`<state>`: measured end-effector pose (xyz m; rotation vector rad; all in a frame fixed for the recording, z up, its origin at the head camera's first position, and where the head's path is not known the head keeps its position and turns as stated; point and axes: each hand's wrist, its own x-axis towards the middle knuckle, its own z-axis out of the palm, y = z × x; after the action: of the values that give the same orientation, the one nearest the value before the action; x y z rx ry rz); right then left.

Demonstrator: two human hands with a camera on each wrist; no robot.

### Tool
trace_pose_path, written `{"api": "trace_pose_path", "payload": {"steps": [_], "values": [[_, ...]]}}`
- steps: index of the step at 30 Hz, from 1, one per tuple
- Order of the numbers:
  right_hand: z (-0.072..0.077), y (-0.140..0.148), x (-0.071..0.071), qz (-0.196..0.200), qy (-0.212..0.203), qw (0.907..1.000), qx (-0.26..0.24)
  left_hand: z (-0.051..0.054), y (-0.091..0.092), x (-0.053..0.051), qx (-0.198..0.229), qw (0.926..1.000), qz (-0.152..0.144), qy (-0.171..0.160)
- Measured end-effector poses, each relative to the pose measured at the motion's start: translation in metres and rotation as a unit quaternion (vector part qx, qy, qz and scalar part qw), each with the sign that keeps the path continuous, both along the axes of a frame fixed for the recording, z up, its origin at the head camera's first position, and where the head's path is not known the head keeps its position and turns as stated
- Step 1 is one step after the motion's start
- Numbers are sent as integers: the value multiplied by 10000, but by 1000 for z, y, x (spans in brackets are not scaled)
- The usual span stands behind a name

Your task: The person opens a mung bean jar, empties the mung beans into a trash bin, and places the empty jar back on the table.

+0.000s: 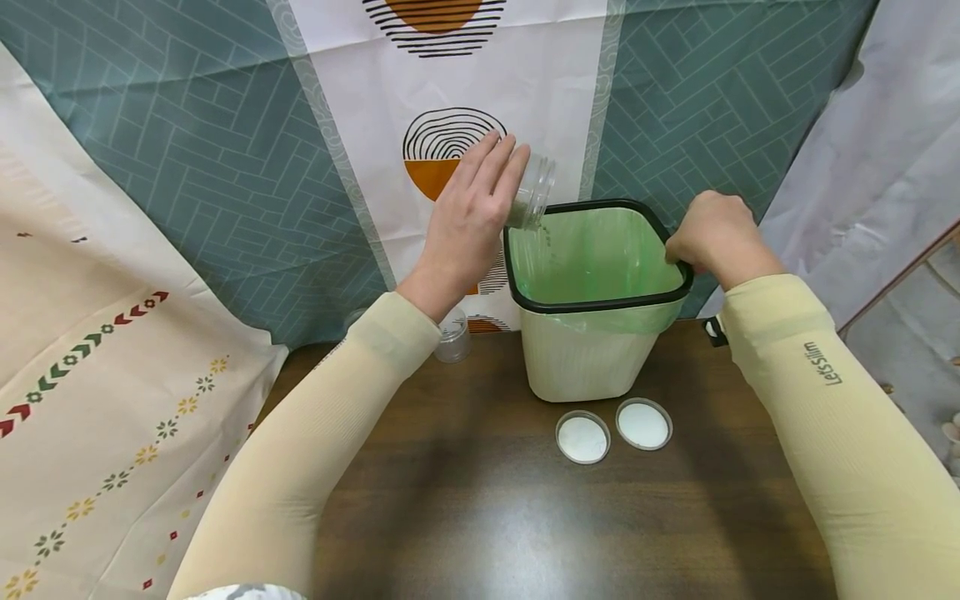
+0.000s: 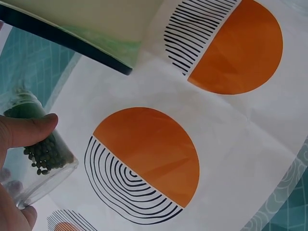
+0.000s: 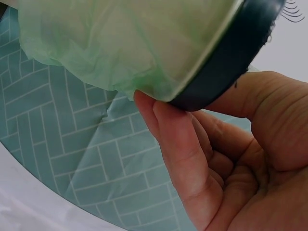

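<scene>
My left hand point(image 1: 468, 218) grips a clear jar point(image 1: 531, 193), tilted on its side with its mouth over the left edge of a bin point(image 1: 581, 358). Small dark green beans point(image 2: 45, 154) lie inside the jar in the left wrist view, and some fall into the bin in the head view. A green liner point(image 1: 600, 250) lines the bin and folds over beneath its black rim point(image 1: 600, 305). At the bin's right corner my right hand point(image 1: 716, 233) pinches the rim; in the right wrist view its fingertips point(image 3: 168, 113) press the liner's edge from outside.
Two round lids with white insides, a left one point(image 1: 583, 439) and a right one point(image 1: 643, 424), lie on the brown table point(image 1: 465, 500) in front of the bin. Another clear jar point(image 1: 453, 337) stands left of the bin. Patterned cloth point(image 1: 225, 150) hangs behind.
</scene>
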<state>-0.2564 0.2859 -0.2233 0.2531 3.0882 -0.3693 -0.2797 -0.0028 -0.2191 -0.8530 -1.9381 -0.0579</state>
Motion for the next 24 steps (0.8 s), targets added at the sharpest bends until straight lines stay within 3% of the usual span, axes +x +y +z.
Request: {"api": "trace_pose_path", "payload": {"steps": [24], "values": [[1, -2, 4, -2, 69, 9999, -136, 10, -3, 5, -101, 9997, 85, 222]]}}
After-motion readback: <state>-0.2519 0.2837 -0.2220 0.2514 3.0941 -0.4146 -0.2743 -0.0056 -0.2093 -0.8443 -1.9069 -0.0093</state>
